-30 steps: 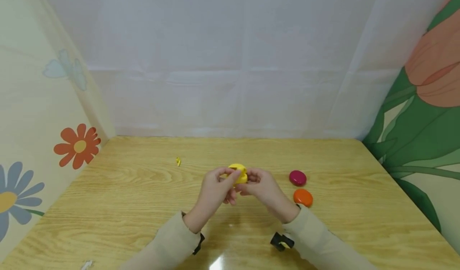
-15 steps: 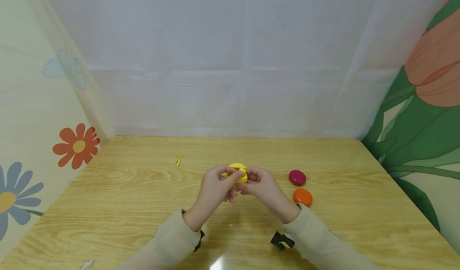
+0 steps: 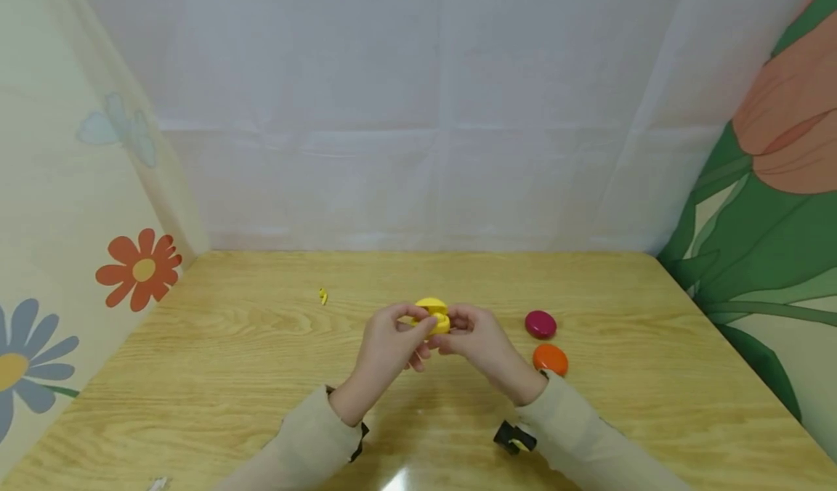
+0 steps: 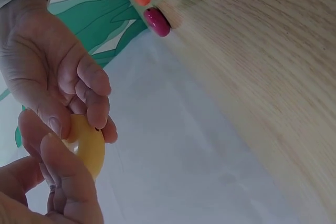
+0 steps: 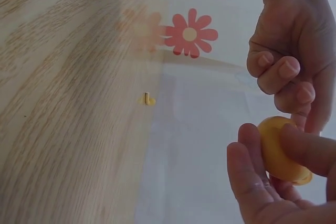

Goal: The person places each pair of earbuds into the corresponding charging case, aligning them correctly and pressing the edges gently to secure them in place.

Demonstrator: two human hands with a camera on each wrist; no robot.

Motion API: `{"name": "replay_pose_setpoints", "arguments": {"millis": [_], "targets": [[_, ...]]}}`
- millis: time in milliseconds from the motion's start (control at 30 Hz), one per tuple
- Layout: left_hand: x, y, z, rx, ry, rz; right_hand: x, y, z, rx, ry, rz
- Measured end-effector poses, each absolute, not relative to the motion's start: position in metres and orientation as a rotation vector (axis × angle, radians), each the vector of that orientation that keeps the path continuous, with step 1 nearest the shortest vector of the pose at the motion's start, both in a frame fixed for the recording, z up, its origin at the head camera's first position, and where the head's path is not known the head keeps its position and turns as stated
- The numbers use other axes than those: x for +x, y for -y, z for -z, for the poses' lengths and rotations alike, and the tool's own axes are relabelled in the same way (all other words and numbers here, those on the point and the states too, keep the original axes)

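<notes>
A yellow earbud case [image 3: 432, 306] with its lid raised is held up in front of me between both hands. My left hand [image 3: 384, 346] grips its left side, the thumb lying over the opening and the inside partly hidden behind it. From the other side my right hand [image 3: 482, 343] pinches the case between thumb and fingers. Its smooth rounded shell [image 4: 89, 145] shows between the two hands in the left wrist view, and the same case [image 5: 278, 148] appears under the right thumb in the right wrist view. A loose yellow earbud [image 3: 323, 297] lies on the table, back left of the hands.
On the right of the wooden table [image 3: 216, 375] sit a magenta rounded case [image 3: 540, 324] and, just nearer, an orange one [image 3: 551, 359]. A small white scrap [image 3: 158, 484] lies at the front left. A white sheet [image 3: 418, 149] hangs behind the far edge.
The left thumb has pressed down over the case opening, and a small yellow bump seen there half a second ago no longer sticks up. Both hands stay in place, holding the case.
</notes>
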State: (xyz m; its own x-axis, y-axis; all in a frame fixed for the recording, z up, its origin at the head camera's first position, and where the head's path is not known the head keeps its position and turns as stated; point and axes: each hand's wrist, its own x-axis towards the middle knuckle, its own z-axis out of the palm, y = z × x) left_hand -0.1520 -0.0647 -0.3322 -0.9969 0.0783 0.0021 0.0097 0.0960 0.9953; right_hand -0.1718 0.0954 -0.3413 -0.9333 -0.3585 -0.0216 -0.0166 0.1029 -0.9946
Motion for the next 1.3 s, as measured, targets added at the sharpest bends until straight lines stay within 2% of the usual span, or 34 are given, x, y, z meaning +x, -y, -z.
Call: {"name": "replay_pose_setpoints", "arguments": {"millis": [367, 733, 1300], "targets": [[-0.151, 0.082, 0.341, 0.067, -2.343, -2.089, -0.173, -0.098, 0.343, -0.381, -2.138, 1.887], [-0.150, 0.114, 0.353, -0.064, -2.426, -2.016, -0.172, -0.101, 0.342, -0.298, -2.155, 1.904], [-0.152, 0.142, 0.354, -0.164, -2.578, -1.836, -0.171, -0.103, 0.342, -0.336, -2.136, 1.914]]}}
